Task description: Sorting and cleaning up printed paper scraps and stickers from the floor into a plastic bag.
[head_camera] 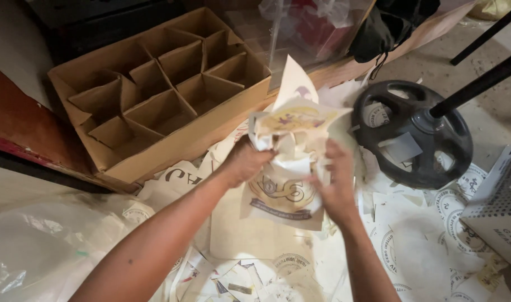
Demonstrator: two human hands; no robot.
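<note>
Both hands clenched on a crumpled bundle of printed paper (pixel 291 140) at centre: left hand (pixel 250 162) at nine o'clock, right hand (pixel 336 184) at four. Best gripped firmly, keeping loose sheets gathered.

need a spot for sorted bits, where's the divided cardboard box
In the head view, the divided cardboard box sits upper left, beyond the left hand.

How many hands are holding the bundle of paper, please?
2: the left hand grips the paper bundle from the left, the right hand from the right.
</note>
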